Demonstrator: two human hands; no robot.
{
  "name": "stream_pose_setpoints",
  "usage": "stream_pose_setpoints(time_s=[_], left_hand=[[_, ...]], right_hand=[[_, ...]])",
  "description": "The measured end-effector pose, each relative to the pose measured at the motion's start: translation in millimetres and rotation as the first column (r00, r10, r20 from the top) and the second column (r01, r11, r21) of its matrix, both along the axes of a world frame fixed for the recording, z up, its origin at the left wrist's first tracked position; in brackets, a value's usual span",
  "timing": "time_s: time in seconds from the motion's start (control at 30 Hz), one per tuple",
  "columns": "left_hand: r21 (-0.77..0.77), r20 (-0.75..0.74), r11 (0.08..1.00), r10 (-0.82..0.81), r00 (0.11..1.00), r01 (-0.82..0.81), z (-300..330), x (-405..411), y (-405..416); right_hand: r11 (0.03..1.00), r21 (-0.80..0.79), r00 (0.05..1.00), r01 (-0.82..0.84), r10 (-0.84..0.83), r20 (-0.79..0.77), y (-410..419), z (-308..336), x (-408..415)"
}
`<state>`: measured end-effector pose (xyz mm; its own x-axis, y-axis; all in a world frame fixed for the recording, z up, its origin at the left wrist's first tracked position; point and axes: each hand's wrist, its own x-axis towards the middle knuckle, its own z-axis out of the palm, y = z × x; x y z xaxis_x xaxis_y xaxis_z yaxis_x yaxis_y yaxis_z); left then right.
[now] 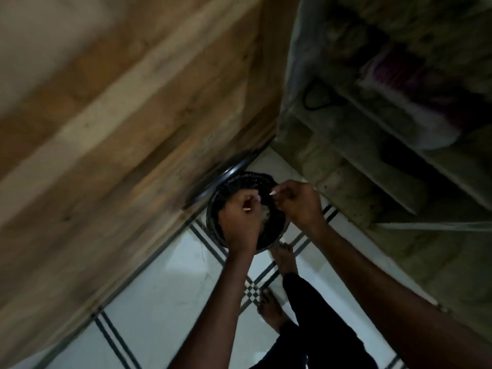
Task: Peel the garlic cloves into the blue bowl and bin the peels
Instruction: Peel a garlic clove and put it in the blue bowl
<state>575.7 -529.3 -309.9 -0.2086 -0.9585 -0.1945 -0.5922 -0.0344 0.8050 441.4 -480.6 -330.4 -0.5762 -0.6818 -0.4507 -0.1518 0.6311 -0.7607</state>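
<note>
A round black bin (214, 230) with a dark liner stands on the tiled floor in the corner. Both my hands hover right over its mouth. My left hand (241, 222) has its fingers curled, with small pale bits of garlic peel (247, 209) showing at the fingertips. My right hand (296, 203) is close beside it, fingers curled, pinching a pale bit (273, 193) at its tips. A pale heap of peels (266, 218) lies inside the bin between my hands. The blue bowl and the garlic cloves are out of view. The picture is dim and blurred.
A wooden panel (138, 123) rises on the left, right against the bin. Concrete shelves (386, 166) with a pink-and-white bag (404, 83) stand on the right. My bare feet (283, 259) and dark trousers are on the white tiles just behind the bin.
</note>
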Motion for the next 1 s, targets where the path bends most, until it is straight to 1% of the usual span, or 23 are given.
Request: stream_pose_setpoints(time_s=[0.07, 0.2, 0.3, 0.43, 0.5, 0.6, 0.67, 0.77, 0.83, 1.0], left_hand=[[-0.002, -0.096, 1.000, -0.027, 0.995, 0.027, 69.7, -12.8, 21.3], [0.050, -0.281, 0.990, -0.111, 0.953, 0.130, 199.9, -55.2, 74.4], [0.042, -0.429, 0.959, -0.235, 0.872, 0.280, 267.5, -97.2, 121.0], [0.018, -0.548, 0.876, -0.395, 0.737, 0.482, 333.2, -162.4, 201.3], [0.021, -0.587, 0.821, -0.453, 0.671, 0.571, 352.5, -195.4, 244.9], [0.040, -0.635, 0.758, -0.484, 0.602, 0.651, 376.0, -247.1, 313.2], [0.054, -0.656, 0.725, -0.493, 0.571, 0.687, 386.0, -281.8, 362.2], [0.091, -0.660, 0.672, -0.512, 0.550, 0.735, 387.7, -331.3, 435.9], [0.137, -0.648, 0.638, -0.521, 0.556, 0.758, 379.0, -364.9, 485.9], [0.180, -0.599, 0.576, -0.579, 0.553, 0.797, 347.7, -443.8, 579.6]], right_hand=[[0.993, -0.103, 0.998, 0.064, -0.061, 0.030, 32.1, 73.2, -18.7], [0.964, -0.212, 0.983, 0.161, -0.175, -0.050, 110.0, 218.7, -56.8], [0.932, -0.291, 0.958, 0.218, -0.261, -0.120, 175.4, 301.1, -84.5], [0.879, -0.362, 0.906, 0.310, -0.389, -0.169, 272.5, 372.0, -128.3], [0.854, -0.376, 0.870, 0.360, -0.453, -0.195, 322.1, 392.5, -149.8], [0.794, -0.415, 0.825, 0.445, -0.543, -0.155, 397.3, 414.4, -187.3], [0.754, -0.433, 0.784, 0.494, -0.601, -0.152, 451.4, 422.9, -215.4], [0.727, -0.431, 0.737, 0.534, -0.650, -0.182, 532.1, 426.0, -258.8], [0.705, -0.416, 0.702, 0.574, -0.685, -0.192, 583.6, 419.7, -286.6], [0.687, -0.354, 0.660, 0.634, -0.720, -0.215, 673.8, 389.0, -343.8]])
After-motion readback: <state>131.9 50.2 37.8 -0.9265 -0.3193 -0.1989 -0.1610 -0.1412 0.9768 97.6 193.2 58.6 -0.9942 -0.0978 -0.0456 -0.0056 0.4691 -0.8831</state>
